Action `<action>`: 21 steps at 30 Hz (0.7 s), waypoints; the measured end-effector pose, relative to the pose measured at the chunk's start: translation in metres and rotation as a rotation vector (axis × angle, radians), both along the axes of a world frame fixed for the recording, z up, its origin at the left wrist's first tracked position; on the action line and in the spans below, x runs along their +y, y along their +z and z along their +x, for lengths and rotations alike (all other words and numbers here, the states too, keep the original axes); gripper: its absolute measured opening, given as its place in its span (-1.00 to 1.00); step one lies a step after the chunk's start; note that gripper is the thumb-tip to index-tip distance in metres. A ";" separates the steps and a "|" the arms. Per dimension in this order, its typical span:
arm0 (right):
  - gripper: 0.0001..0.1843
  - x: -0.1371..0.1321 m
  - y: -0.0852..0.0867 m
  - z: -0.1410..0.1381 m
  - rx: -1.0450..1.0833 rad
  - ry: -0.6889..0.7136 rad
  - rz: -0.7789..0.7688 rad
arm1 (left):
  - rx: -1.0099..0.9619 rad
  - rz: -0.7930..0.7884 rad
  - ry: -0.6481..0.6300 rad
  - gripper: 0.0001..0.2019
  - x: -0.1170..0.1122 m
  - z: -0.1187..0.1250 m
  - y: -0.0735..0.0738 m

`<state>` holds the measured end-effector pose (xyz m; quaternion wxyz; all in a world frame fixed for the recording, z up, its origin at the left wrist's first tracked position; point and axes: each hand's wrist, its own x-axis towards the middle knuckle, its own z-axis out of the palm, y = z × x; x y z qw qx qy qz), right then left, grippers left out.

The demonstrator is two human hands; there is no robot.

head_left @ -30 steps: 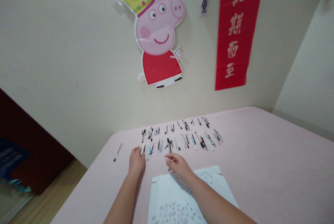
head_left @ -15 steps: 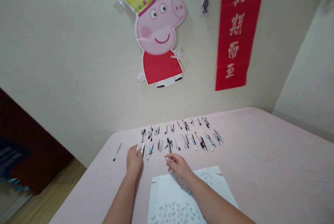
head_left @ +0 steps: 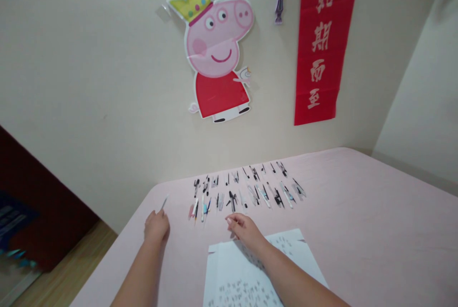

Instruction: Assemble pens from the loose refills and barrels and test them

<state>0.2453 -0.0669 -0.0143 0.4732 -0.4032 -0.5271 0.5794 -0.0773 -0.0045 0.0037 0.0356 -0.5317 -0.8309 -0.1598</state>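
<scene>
My left hand [head_left: 156, 226] has moved from the row of pens [head_left: 246, 192] on its right onto the lone pen [head_left: 164, 201], though I cannot tell whether the grip is closed; my right hand [head_left: 244, 228] lies open.

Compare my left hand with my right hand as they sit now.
The left hand is at the lone pen, off to the side of the pen rows; the right hand lies at the top edge of the paper sheet, close to those rows. The left hand's fingers curl at the pen's near end; the right hand holds nothing. Both rest on the pink table.
</scene>
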 end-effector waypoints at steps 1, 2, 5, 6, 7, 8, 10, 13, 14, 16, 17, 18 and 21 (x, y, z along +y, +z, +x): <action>-0.53 0.000 0.000 0.000 -0.002 0.001 0.001 | 0.012 -0.035 -0.016 -0.69 0.001 -0.003 0.002; -0.53 0.001 0.000 0.000 -0.004 0.000 0.004 | 0.025 -0.061 -0.030 -0.69 0.001 -0.005 0.003; -0.53 0.001 0.000 -0.001 -0.001 -0.001 0.014 | 0.053 -0.106 -0.034 -0.69 -0.003 -0.007 0.007; -0.53 0.000 0.000 -0.001 0.003 0.000 0.014 | 0.062 -0.113 -0.027 -0.68 -0.005 -0.006 0.008; -0.54 0.000 0.000 -0.001 0.006 0.001 0.012 | 0.070 -0.115 -0.021 -0.68 -0.007 -0.005 0.009; -0.54 0.000 0.001 0.000 0.009 0.002 0.012 | 0.075 -0.113 -0.016 -0.68 -0.010 -0.003 0.010; -0.55 0.000 0.001 0.000 0.009 0.005 0.014 | 0.074 -0.100 -0.008 -0.70 -0.015 0.000 0.013; -0.54 -0.001 0.002 0.000 0.003 0.008 0.015 | 0.034 -0.063 0.028 -0.76 -0.022 0.003 0.018; -0.54 -0.001 0.002 0.001 0.004 0.008 0.015 | 0.008 -0.047 0.047 -0.78 -0.023 0.004 0.020; -0.53 -0.001 0.002 0.000 0.010 0.006 0.016 | -0.065 -0.011 0.091 -0.81 -0.025 0.006 0.024; -0.53 -0.001 0.002 0.000 0.016 0.003 0.016 | -0.113 0.010 0.113 -0.81 -0.026 0.008 0.026; -0.53 -0.001 0.002 0.000 0.021 0.001 0.013 | -0.168 0.032 0.129 -0.81 -0.026 0.011 0.028; -0.52 -0.001 0.002 -0.001 0.031 -0.006 0.007 | -0.371 0.102 0.100 -0.79 -0.030 0.029 0.029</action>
